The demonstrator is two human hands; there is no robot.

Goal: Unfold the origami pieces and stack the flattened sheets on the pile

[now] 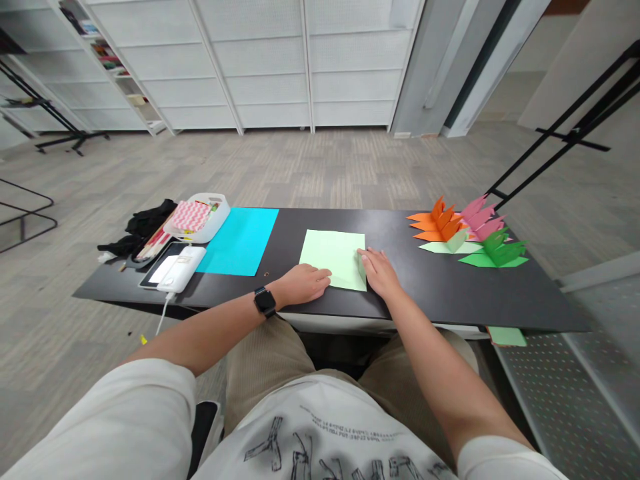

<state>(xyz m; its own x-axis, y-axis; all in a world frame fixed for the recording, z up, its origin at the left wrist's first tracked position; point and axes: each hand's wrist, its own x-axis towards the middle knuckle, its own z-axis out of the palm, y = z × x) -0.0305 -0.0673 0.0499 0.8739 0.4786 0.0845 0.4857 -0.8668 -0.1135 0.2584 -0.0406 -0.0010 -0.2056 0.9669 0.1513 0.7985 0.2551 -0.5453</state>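
Observation:
A pale green sheet of paper (333,257) lies on the black table (430,293) in front of me. My left hand (304,283) rests flat on the sheet's near left corner, fingers stretched out. My right hand (379,271) is at the sheet's right edge, where its fingers pinch a small raised flap of the paper. A black watch (265,301) is on my left wrist.
A cyan sheet (241,240) lies to the left, beside a white power bank (181,269), a tablet and a white tray (197,218) with patterned paper. Folded orange (437,223), pink (481,219) and green (495,250) paper pieces sit at the right. A black stand rises at the far right.

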